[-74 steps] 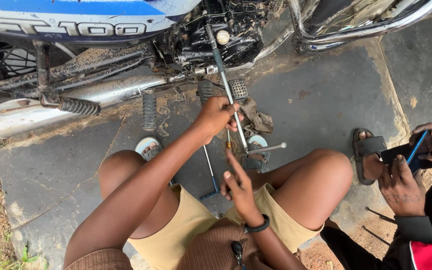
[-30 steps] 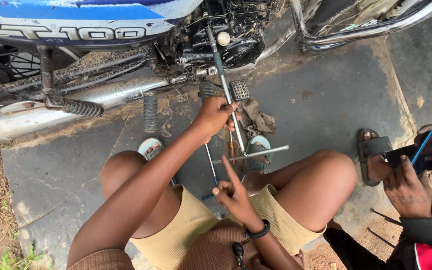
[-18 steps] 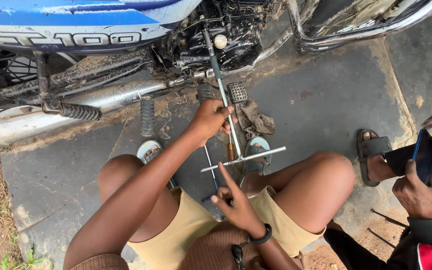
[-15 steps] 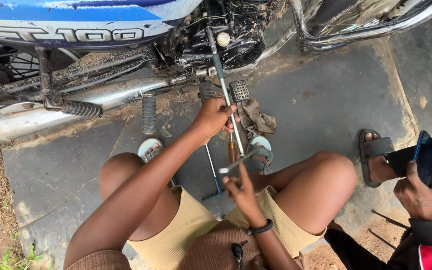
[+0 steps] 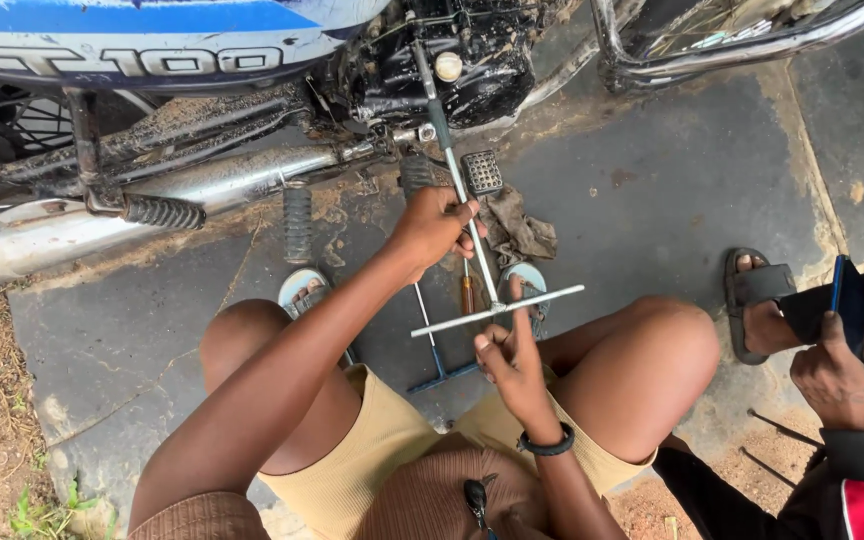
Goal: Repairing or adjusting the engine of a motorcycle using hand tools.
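Observation:
A long metal T-handle wrench (image 5: 467, 215) runs from the motorcycle's black engine (image 5: 452, 70) down toward me. My left hand (image 5: 432, 225) is closed around its shaft, about midway along. My right hand (image 5: 507, 355) sits just below the crossbar (image 5: 497, 310), fingers touching the bar near its middle. The crossbar lies nearly level, tilted up to the right. I am squatting, knees either side of the tool.
A chrome exhaust pipe (image 5: 152, 195) and footpegs (image 5: 297, 220) run along the bike's left. A dirty rag (image 5: 517, 225), a screwdriver (image 5: 466, 290) and a blue T-wrench (image 5: 437, 375) lie on the concrete. Another person at right holds a phone (image 5: 842, 295); their sandalled foot (image 5: 752, 300) is near.
The crossbar has turned between frames while my left hand stayed on the shaft. My right hand has shifted along the bar. The person at right has lifted their phone.

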